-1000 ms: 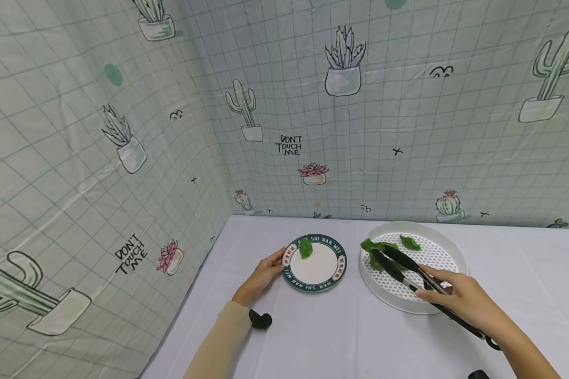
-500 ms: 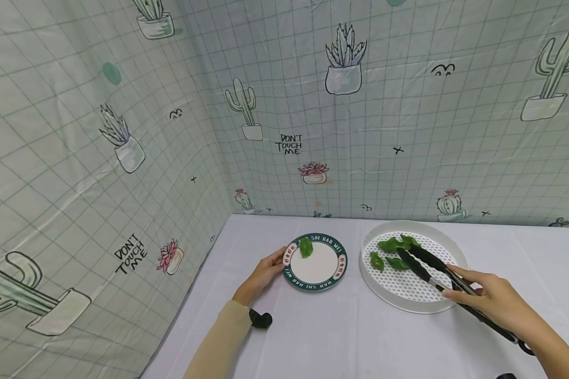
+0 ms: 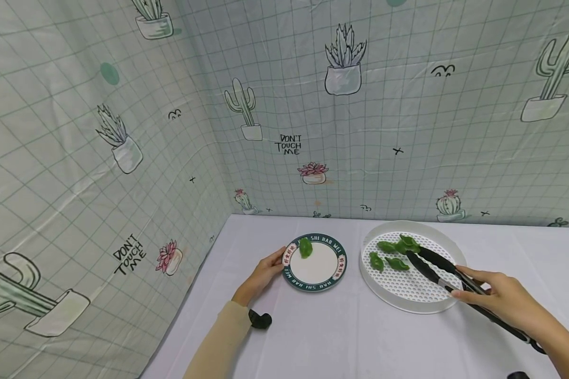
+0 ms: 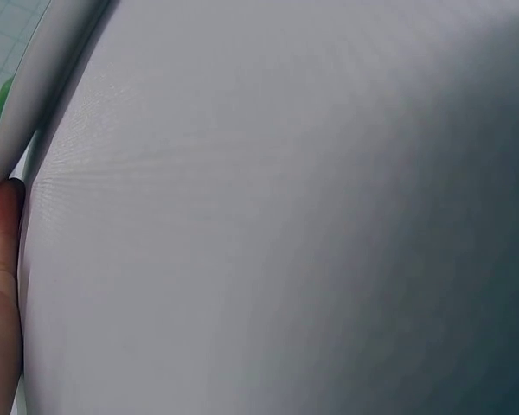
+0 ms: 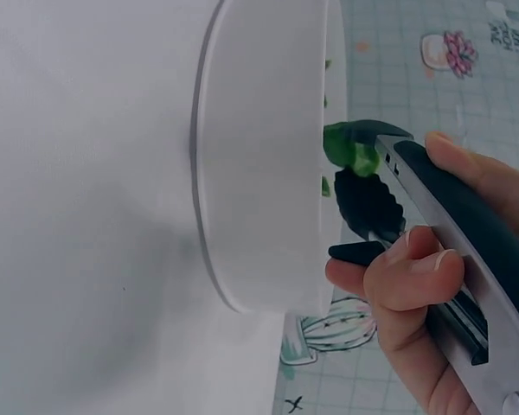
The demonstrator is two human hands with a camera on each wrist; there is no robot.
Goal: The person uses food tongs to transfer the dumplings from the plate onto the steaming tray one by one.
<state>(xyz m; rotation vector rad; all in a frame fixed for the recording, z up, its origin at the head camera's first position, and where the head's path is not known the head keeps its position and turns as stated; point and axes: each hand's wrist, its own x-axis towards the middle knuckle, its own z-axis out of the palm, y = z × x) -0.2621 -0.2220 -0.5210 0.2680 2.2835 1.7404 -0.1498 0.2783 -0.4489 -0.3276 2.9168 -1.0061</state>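
My left hand [image 3: 264, 272] holds the left rim of a small white plate [image 3: 313, 266] with a green lettered border. The left wrist view shows its fingers [image 4: 2, 233] at the plate's edge. One green leaf [image 3: 305, 248] lies on the plate. With my right hand [image 3: 504, 300] I grip black-and-silver kitchen tongs [image 3: 486, 310]. Their dark tips are at a green leaf [image 3: 407, 243] near the far side of a round white tray [image 3: 379, 295] with a perforated surface. In the right wrist view that leaf [image 5: 350, 151] is by the tongs' tips; whether it is pinched, I cannot tell.
Several other leaves [image 3: 397, 263] lie on the tray. A black object [image 3: 260, 320] rests beside my left wrist, and another dark piece [image 3: 518, 375] shows at the bottom edge. A patterned cloth wall [image 3: 384, 126] stands behind the white table [image 3: 332, 337].
The tongs let go of the leaves they held at the tray's left, then shifted right to the leaf at the far side. My left hand and the plate have stayed put.
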